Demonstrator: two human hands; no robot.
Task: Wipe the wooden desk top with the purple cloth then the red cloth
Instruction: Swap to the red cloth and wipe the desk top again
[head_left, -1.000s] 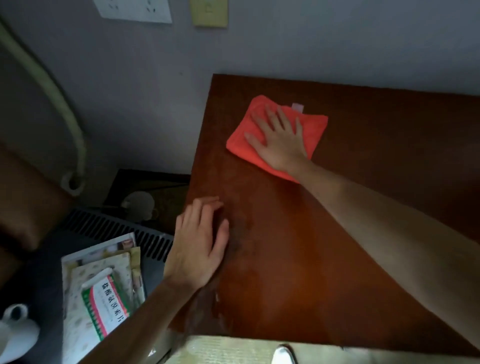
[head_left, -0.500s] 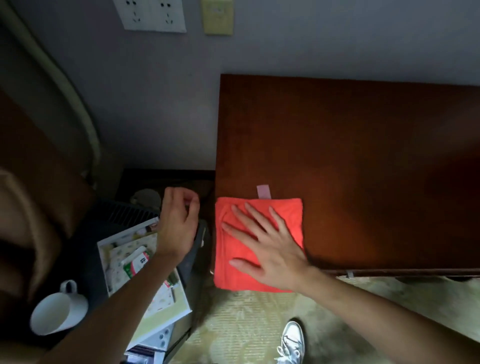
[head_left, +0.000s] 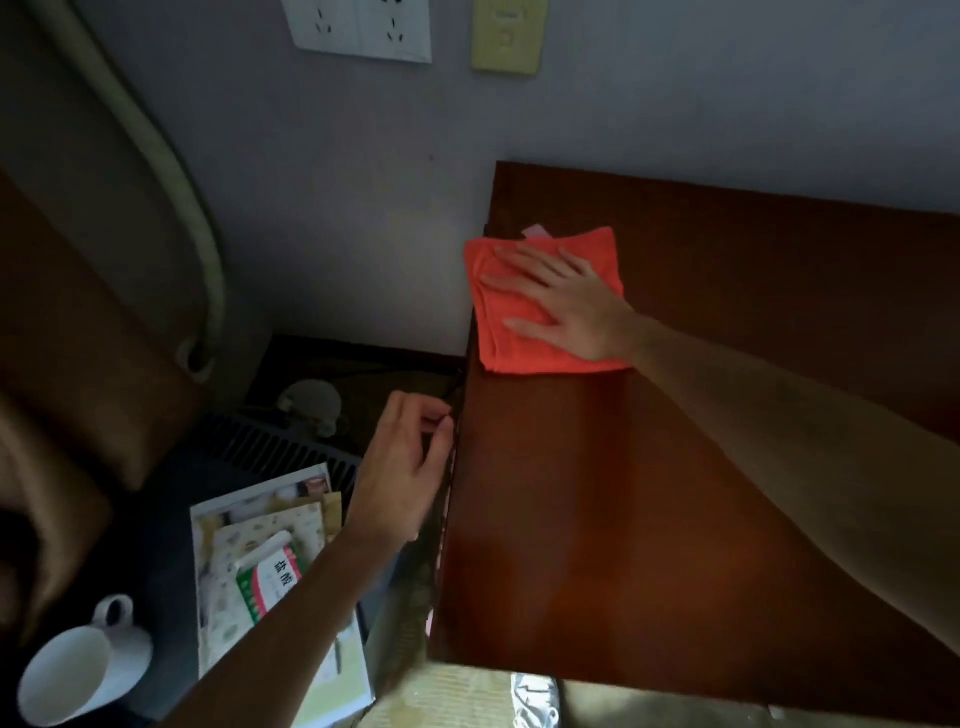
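Right hand: my right hand (head_left: 571, 306) lies flat on the red cloth (head_left: 524, 343), fingers (head_left: 511, 283) straight and spread, pressing it to the desk top (head_left: 649, 493).
Red cloth: folded square under my palm, at the desk's far left corner, its left edge just past my fingertips and level with the desk's edge; a pale tag (head_left: 537, 231) shows beyond my fingers.
Left hand: my left hand (head_left: 402, 478) hangs beside the desk's left edge, fingers curled; whether they pinch anything I cannot tell in the dim light.
Below my left hand: papers (head_left: 270, 561) and a white cup (head_left: 78, 670).
Wall: socket plate (head_left: 361, 28).
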